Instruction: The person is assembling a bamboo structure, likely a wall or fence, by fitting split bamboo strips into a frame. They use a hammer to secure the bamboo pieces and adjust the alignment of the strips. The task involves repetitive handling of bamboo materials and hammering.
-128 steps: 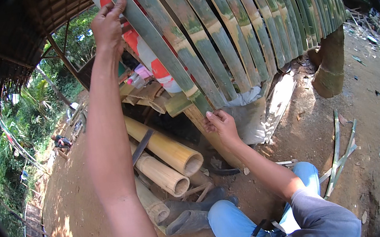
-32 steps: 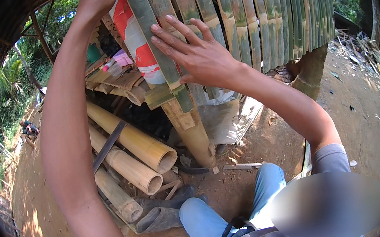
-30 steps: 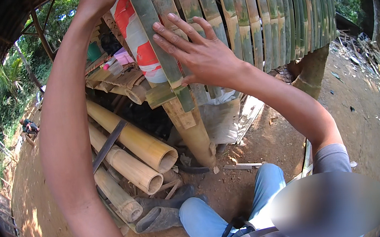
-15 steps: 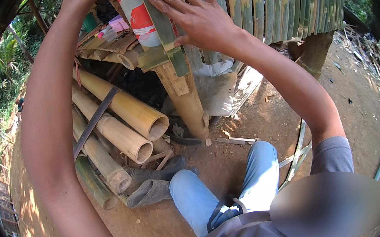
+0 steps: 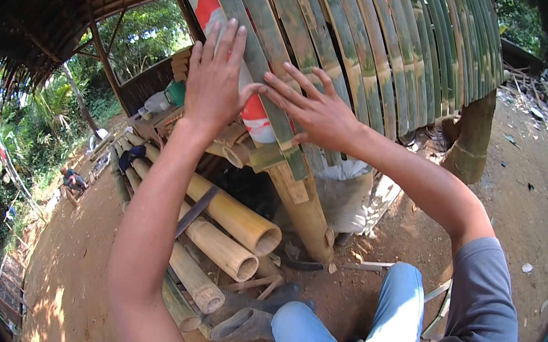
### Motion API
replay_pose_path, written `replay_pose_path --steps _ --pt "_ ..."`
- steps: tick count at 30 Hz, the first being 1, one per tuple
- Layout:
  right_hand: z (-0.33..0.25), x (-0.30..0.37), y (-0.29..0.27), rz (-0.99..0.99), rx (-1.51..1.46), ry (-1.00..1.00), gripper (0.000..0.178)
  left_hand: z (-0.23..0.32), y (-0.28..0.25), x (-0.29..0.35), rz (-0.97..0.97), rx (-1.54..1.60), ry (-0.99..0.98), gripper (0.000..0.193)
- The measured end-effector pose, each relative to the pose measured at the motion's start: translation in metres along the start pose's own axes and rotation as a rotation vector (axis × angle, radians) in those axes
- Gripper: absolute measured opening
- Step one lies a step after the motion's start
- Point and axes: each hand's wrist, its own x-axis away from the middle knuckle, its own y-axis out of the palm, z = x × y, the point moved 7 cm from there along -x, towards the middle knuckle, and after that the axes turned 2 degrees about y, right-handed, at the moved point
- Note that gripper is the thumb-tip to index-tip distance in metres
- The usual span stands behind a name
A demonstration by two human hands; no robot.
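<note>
My left hand (image 5: 214,76) lies with fingers stretched out over a red and white sheet-like covering (image 5: 259,120), its thumb reaching the edge of a green bamboo strip (image 5: 256,58). Spread fingers of my right hand (image 5: 317,108) rest across that same strip and the slats beside it. The strip stands upright at the left end of a row of split bamboo slats (image 5: 368,52). Its lower end overlaps the top of a thick bamboo post (image 5: 308,221). Neither hand grasps anything.
Cut bamboo poles (image 5: 224,241) lie stacked at the left, with a long dark flat blade (image 5: 196,211) across them. Dark rubber boots (image 5: 244,326) lie below. A thick support post (image 5: 470,142) stands right. A person (image 5: 74,180) sits far left.
My left hand has come down and right from the top edge onto the covering beside the strip. My right hand stays against the slats. The view has tilted up, showing more of the slats.
</note>
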Motion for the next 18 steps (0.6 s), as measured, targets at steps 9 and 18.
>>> replay_pose_path --steps 9,18 --pt "-0.0004 0.0018 -0.0035 0.003 -0.072 0.003 0.126 -0.0009 -0.0017 0.001 -0.05 -0.033 -0.016 0.095" --pt "-0.001 0.0018 -0.0004 0.01 -0.057 0.002 0.124 -0.0007 0.0 0.0009 -0.038 -0.018 -0.061 0.095"
